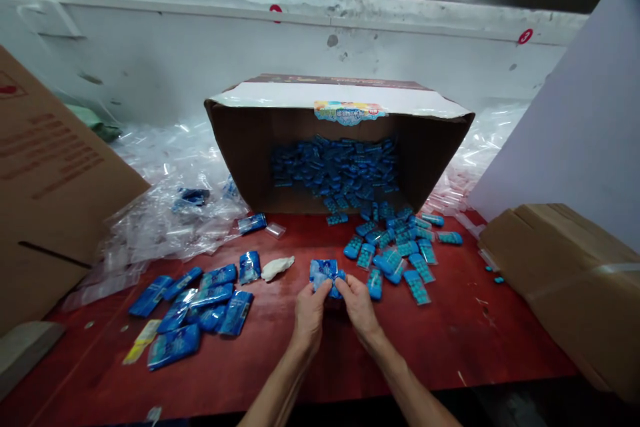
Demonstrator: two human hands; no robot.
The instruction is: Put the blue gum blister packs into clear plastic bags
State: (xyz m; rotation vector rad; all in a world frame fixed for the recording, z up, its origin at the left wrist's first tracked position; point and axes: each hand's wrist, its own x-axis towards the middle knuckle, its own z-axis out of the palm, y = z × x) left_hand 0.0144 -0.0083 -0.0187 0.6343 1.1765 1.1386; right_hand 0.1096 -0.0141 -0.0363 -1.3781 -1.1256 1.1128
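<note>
A small blue printed packet (324, 269) is held up over the red table between my two hands. My left hand (311, 312) pinches its lower edge with thumb and fingers. At the packet's right corner, my right hand (361, 307) is closed on it, the thumb close to the other one. Right of my hands lies a loose heap of small blue-topped packs with turquoise pieces (394, 257). To the left, several filled blue packets (210, 295) are spread in a group, with a crumpled white scrap (277, 268) between them and my hands.
A large open cardboard box (435, 140) lies on its side ahead, full of blue packs (340, 163) spilling out. Clear plastic wrappers (165, 213) pile up at the left. Cardboard boxes stand at the left (60, 200) and right (565, 280). A yellow packet (141, 341) lies front left.
</note>
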